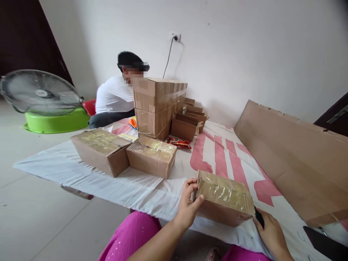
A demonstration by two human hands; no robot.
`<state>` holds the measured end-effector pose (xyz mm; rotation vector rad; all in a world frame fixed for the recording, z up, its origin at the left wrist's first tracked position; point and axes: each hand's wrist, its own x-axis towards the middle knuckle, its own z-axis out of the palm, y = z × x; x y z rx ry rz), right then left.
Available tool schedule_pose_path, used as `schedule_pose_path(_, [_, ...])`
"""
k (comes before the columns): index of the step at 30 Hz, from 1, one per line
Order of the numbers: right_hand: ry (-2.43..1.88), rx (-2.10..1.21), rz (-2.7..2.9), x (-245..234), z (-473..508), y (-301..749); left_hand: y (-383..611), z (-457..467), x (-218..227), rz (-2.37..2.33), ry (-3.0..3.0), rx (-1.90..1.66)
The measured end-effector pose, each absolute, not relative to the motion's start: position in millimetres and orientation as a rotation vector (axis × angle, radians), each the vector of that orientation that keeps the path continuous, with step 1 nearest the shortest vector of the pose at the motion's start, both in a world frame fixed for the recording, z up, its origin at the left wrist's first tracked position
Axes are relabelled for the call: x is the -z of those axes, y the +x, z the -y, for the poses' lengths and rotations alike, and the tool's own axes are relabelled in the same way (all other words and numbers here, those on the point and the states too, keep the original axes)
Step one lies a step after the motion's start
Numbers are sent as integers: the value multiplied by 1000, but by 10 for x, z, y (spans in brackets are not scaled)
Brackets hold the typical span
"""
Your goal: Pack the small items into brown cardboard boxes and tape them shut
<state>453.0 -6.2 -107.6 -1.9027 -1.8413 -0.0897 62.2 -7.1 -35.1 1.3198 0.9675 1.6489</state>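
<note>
A taped cardboard box [224, 195] lies near the front edge of the low, cloth-covered surface. At its left end, my left hand [189, 203] grips the corner, with the thumb on the near side and the fingers on the far side. My right hand [270, 228] is closed around a small dark object [259, 217] against the box's right end; most of it is hidden, so its kind does not show. Clear shiny tape runs along the closed top flaps. Further left lie two more taped boxes, one brown box [102, 148] and a smaller carton [152, 156].
Stacked cartons [154, 105] stand at the back, beside open boxes [185, 125] and a red snack packet [178, 142]. A person in a white shirt [115, 95] sits behind them. A large cardboard sheet [293, 156] leans at right; a fan [40, 92] is far left.
</note>
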Motion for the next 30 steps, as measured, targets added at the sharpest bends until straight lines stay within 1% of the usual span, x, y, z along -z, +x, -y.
schedule_pose_path(3, [-1951,78,1865,955,-35,4593,625,115,366,-925,1331,-1655])
schedule_pose_path(5, [-2008,105,1776,659,-97,4565,629,143,360,-946,1359,-1659])
schedule_pose_path(7, [-2032,210,1684,221,-149,4429,631,151,344,-1004,1374,-1668])
schedule_pose_path(10, [-1750,381,1811,-491,-175,3967,633,137,324,-1092,1400,-1686])
schedule_pose_path(12, [-1444,375,2147,-859,-161,3541,637,138,323,-1112,1443,-1699])
schedule_pose_path(14, [-1193,435,2499,-1089,-139,3113,643,158,330,-1118,1488,-1722])
schedule_pose_path(17, [-929,677,2784,-1226,-122,2624,649,200,343,-1131,1560,-1753])
schedule_pose_path(21, [-734,884,2869,-1257,-143,2386,645,210,352,-1156,1627,-1757])
schedule_pose_path(25, [-628,994,2909,-1285,-137,2624,633,181,354,-1236,1648,-1767])
schedule_pose_path(30, [-777,1042,2964,-1276,48,3353,638,148,356,-1264,1665,-1727])
